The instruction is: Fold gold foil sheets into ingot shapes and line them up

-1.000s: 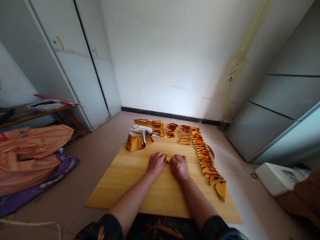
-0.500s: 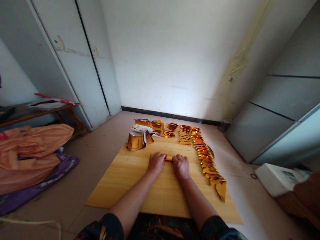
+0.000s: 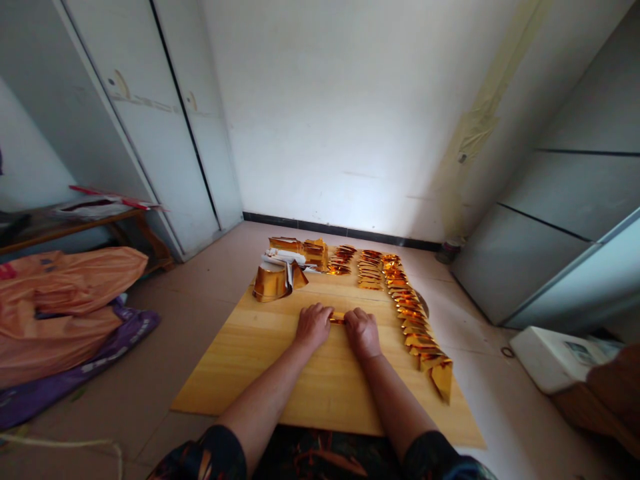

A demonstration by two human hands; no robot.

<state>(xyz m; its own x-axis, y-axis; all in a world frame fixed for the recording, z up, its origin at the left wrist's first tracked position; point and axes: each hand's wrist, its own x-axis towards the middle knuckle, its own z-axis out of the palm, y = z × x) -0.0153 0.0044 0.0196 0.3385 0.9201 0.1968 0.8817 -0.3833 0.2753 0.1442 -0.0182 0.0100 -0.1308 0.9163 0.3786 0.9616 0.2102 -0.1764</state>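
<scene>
A narrow strip of folded gold foil paper [image 3: 338,319] lies low over the wooden board, stretched between my two hands. My left hand [image 3: 314,325] has its fingers closed on the strip's left end. The right end is gripped by my right hand [image 3: 363,332], its fingers curled over. Both hands hide the ends of the strip. Beyond my left hand stands a bent stack of gold foil sheets [image 3: 271,281] with white backs. Folded gold foil pieces [image 3: 413,320] overlap in a long row to the right of my right hand.
The wooden board [image 3: 240,373] reaches to my lap. At its back are shorter rows of folded foil [image 3: 369,270] and more foil stacks [image 3: 315,253]. Orange and purple sacks [image 3: 65,293] lie on the left floor. A white box [image 3: 555,360] stands at the right.
Almost nothing differs. My right hand has shifted very slightly, and both hands keep their hold on the foil strip.
</scene>
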